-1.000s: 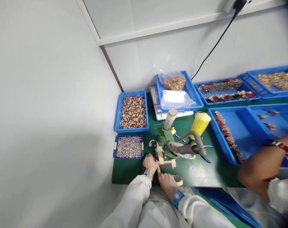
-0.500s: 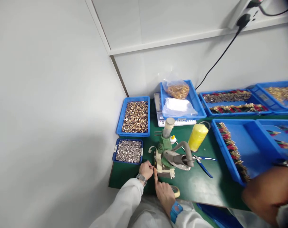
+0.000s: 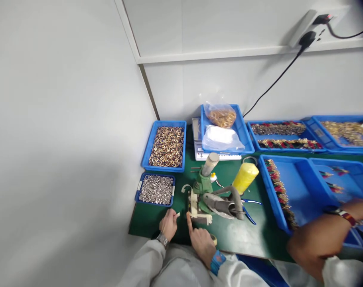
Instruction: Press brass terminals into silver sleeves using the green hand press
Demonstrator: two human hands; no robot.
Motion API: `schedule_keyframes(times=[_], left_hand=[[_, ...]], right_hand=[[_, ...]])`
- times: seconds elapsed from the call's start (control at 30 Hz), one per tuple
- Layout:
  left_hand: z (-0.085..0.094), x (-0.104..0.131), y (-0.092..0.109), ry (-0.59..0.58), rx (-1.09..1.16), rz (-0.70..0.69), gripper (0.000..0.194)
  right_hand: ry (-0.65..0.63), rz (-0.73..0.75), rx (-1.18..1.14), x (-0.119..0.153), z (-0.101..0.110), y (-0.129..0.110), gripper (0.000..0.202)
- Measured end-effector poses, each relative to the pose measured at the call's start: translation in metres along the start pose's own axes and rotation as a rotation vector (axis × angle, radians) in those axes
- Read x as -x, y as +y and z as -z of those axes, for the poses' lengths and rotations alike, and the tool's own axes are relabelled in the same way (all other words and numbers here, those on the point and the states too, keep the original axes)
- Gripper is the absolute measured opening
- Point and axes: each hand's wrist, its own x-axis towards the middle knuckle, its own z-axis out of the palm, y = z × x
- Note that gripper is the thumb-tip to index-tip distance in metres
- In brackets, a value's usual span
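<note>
My left grip [image 3: 168, 225] pinches small pale strip [image 3: 178, 215], jutting toward 2 o'clock over worktop [image 3: 259, 235]. My right grip [image 3: 202, 241]: index finger at taped base of green press [image 3: 204, 185], 12 o'clock; cannot tell whether folded fingers hold anything. Tray [image 3: 154, 203] of silvery bits [image 3: 156, 189] at left grip's 11 o'clock.

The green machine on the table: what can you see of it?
The green machine looks like painted metal, with a pale cylinder on top and a grey handle at right. Cream tape covers parts of its lower front. It stands on the green table, right of a tray of silvery pieces. The right hand seems to touch its front left corner with one finger.
</note>
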Motion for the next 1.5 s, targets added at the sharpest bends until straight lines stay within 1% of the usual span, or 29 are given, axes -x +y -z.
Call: schedule_keyframes(times=[0.1, 0.17, 0.23, 0.3, 0.37, 0.43, 0.5, 0.53, 0.6, 0.7, 0.77, 0.87, 0.93, 1.0, 1.07, 1.17, 1.23, 1.3, 1.4, 1.5], left_hand=[[-0.001, 0.011, -0.013, 0.015, 0.021, -0.03, 0.027], [0.0, 0.014, -0.018, 0.008, 0.056, -0.065, 0.024], [0.004, 0.015, -0.021, -0.018, 0.111, -0.085, 0.023], [0.01, 0.015, -0.023, -0.06, 0.188, -0.098, 0.025], [0.016, 0.014, -0.024, -0.122, 0.277, -0.115, 0.029], [0.02, 0.015, -0.021, -0.225, 0.362, -0.146, 0.032], [0.021, 0.019, -0.014, -0.346, 0.435, -0.181, 0.036], [0.021, 0.021, -0.01, -0.396, 0.465, -0.199, 0.04], [0.02, 0.025, -0.002, -0.446, 0.514, -0.236, 0.045], [0.018, 0.028, 0.011, -0.418, 0.544, -0.283, 0.037], [0.016, 0.03, 0.017, -0.367, 0.53, -0.307, 0.032], [0.011, 0.033, 0.021, -0.287, 0.458, -0.333, 0.026], [0.007, 0.034, 0.022, -0.238, 0.391, -0.342, 0.019], [0.003, 0.033, 0.023, -0.19, 0.328, -0.33, 0.014], [-0.001, 0.028, 0.025, -0.138, 0.283, -0.29, 0.012], [-0.007, 0.016, 0.03, -0.068, 0.258, -0.198, 0.015], [-0.011, 0.007, 0.032, -0.032, 0.261, -0.142, 0.017], [-0.015, 0.001, 0.033, -0.003, 0.272, -0.096, 0.019], [-0.021, -0.005, 0.031, 0.033, 0.299, -0.05, 0.02], [-0.025, -0.007, 0.029, 0.058, 0.325, -0.023, 0.022]], right_hand=[[-0.07, 0.015, 0.05, 0.003, 0.003, -0.007, 0.067], [-0.068, 0.003, -0.011, 0.009, 0.002, -0.011, 0.064], [-0.035, -0.081, -0.157, 0.02, 0.001, -0.011, 0.062], [0.037, -0.203, -0.387, 0.035, 0.003, -0.011, 0.06], [0.139, -0.276, -0.642, 0.049, 0.008, -0.011, 0.06], [0.244, -0.298, -0.821, 0.059, 0.014, -0.013, 0.06], [0.306, -0.32, -0.882, 0.063, 0.019, -0.017, 0.061], [0.315, -0.333, -0.881, 0.063, 0.02, -0.019, 0.062], [0.295, -0.339, -0.852, 0.061, 0.022, -0.022, 0.062], [0.241, -0.313, -0.796, 0.057, 0.021, -0.023, 0.063], [0.228, -0.29, -0.777, 0.055, 0.019, -0.022, 0.064], [0.193, -0.257, -0.778, 0.054, 0.017, -0.015, 0.066], [0.125, -0.232, -0.783, 0.058, 0.018, -0.005, 0.064], [0.072, -0.18, -0.768, 0.067, 0.024, 0.013, 0.057], [0.049, -0.151, -0.689, 0.078, 0.034, 0.039, 0.048], [-0.018, -0.225, -0.495, 0.087, 0.049, 0.083, 0.044], [-0.069, -0.286, -0.413, 0.079, 0.053, 0.109, 0.042], [-0.09, -0.316, -0.373, 0.061, 0.053, 0.126, 0.039], [-0.106, -0.342, -0.318, 0.03, 0.05, 0.139, 0.038], [-0.132, -0.343, -0.278, 0.012, 0.05, 0.142, 0.035]])
